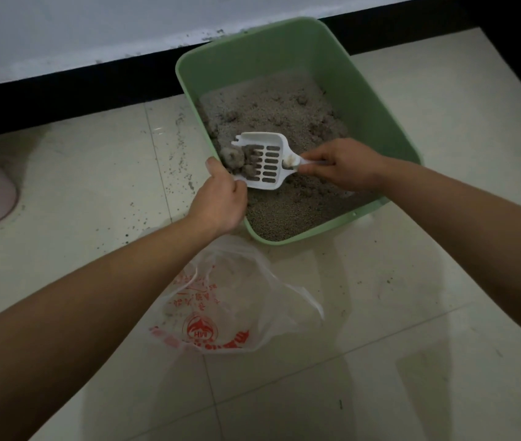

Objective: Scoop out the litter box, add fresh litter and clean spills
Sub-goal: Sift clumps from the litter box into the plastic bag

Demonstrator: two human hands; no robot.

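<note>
You're working in dim, flat light. The glossy floor (411, 329) gives back pale glare and murky reflections toward its near right. Everything looks slightly soft, and the litter (284, 116) smears into grainy mush. The baseboard (61, 90) bows with lens distortion, and the far right corner darkens.

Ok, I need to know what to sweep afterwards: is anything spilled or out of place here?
Yes. Dark litter grains lie scattered on the floor tiles left of the green litter box, thickest beside its left wall.
</note>
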